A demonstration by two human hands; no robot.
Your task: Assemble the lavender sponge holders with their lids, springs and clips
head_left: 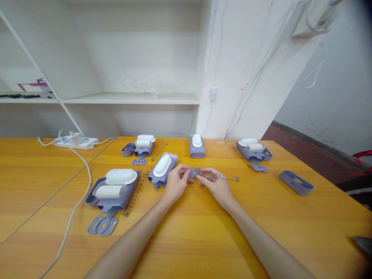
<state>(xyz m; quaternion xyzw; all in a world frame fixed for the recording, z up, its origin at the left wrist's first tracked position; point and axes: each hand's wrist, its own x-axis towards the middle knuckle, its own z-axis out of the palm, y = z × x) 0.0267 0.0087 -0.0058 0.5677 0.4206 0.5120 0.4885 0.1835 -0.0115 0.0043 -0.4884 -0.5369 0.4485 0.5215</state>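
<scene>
My left hand (177,181) is closed, pinching a small flat grey-purple plastic piece with cut-outs (193,173) just above the table. Close by on the right, my right hand (217,188) has its fingers closed around one end of a metal coil spring (225,176). The spring's free end points to the right. Where the spring end and the plastic piece come near each other, fingers partly cover them, so I cannot tell if they are joined. Just left of my left hand lies a grey-purple housing (173,159) with a white oval brush-like part (162,165) on top.
Sets of grey-purple housings, white rollers (109,192), springs (133,198) and flat plates (102,226) lie at left, back left and back right (252,149). Another housing (197,153) stands behind my hands. A hollow oval cover (296,183) rests at right. A white cable (87,174) runs from a power strip (77,141).
</scene>
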